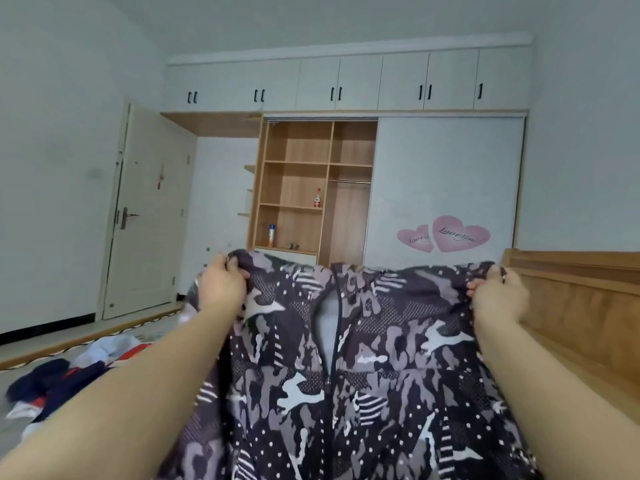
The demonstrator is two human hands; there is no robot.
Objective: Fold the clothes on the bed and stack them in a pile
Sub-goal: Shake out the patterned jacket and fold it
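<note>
A dark camouflage zip jacket (374,358) with white and grey patches hangs spread out in front of me, its zipper running down the middle. My left hand (221,285) grips its upper left shoulder edge. My right hand (498,296) grips the upper right shoulder edge, with a ring on one finger. Both arms are stretched forward, holding the jacket up above the bed. The jacket's lower part runs out of the bottom of the view.
A heap of unfolded navy, red and white clothes (65,379) lies on the bed at the left. A wooden bed frame (581,306) stands at the right. Beyond are an open wardrobe (311,188) with shelves and a closed door (145,216).
</note>
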